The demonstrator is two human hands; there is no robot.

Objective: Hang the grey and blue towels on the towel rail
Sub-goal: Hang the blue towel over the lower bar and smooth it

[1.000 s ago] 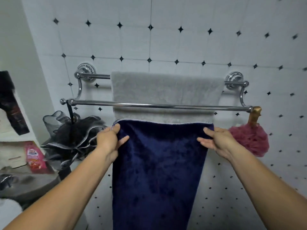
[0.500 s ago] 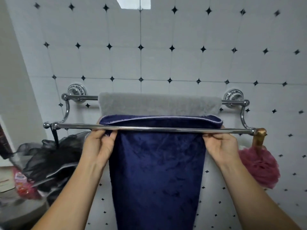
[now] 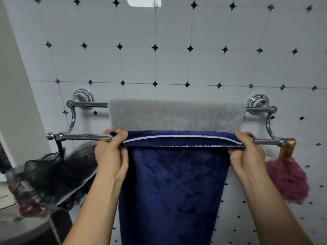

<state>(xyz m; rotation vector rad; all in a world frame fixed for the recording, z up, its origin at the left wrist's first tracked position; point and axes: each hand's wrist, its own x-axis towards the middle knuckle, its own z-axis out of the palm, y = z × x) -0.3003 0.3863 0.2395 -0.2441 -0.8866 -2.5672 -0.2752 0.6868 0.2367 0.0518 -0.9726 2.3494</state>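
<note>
A chrome double towel rail (image 3: 81,137) is fixed to the tiled wall. The grey towel (image 3: 177,115) hangs over its back bar. The dark blue towel (image 3: 175,188) is folded over the front bar, its white-stitched top edge lying on the bar and the rest hanging down. My left hand (image 3: 111,154) pinches the blue towel's top left corner at the front bar. My right hand (image 3: 246,156) grips its top right corner at the bar.
A black mesh bath sponge (image 3: 53,175) hangs from the rail's left end. A pink bath sponge (image 3: 290,183) with a gold handle hangs from the right end. A shelf with clutter sits at the far left edge. White tiles with black diamonds cover the wall.
My hands have lifted the blue towel from below the front bar up and over it. Its top edge now lies folded on the front bar.
</note>
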